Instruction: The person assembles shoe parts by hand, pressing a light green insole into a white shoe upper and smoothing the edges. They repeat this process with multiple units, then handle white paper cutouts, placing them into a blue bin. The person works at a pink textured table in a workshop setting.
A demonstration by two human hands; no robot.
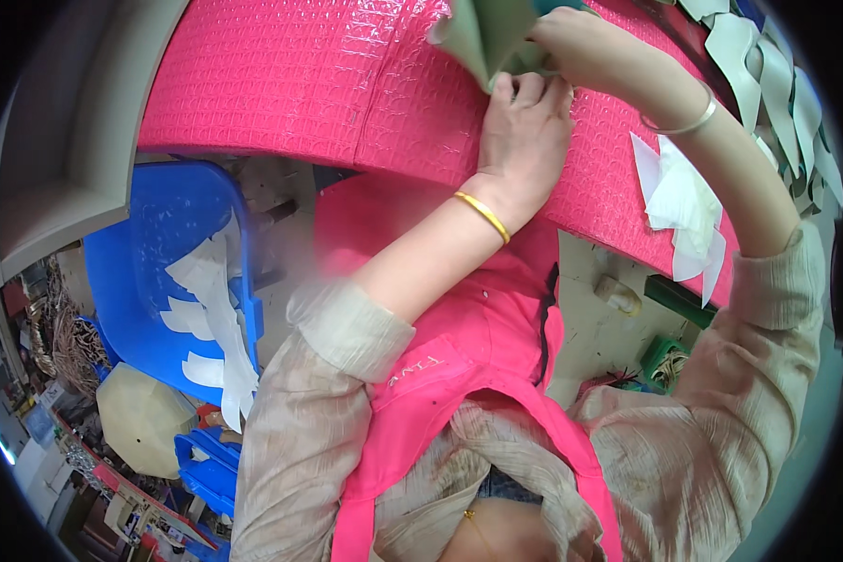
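At the top of the head view, a pale green piece of sheet material (482, 39), perhaps leather, is curled and folded over the pink table. My left hand (526, 131), with a gold bracelet at its wrist, has its fingers bent and closed on the lower edge of this piece. Just beyond it my right hand (576, 45), below a silver bangle, is closed on the same piece from the right; its fingertips are partly hidden. A bit of something teal shows above the right hand, cut off by the picture's edge.
White cut pieces (686, 211) lie on the pink table cover (281, 80) at right. Pale green pieces (768, 84) hang at the far right. A blue plastic chair (145, 244) holding white strips stands at left, near a beige stool (145, 421). A green basket (665, 361) sits below.
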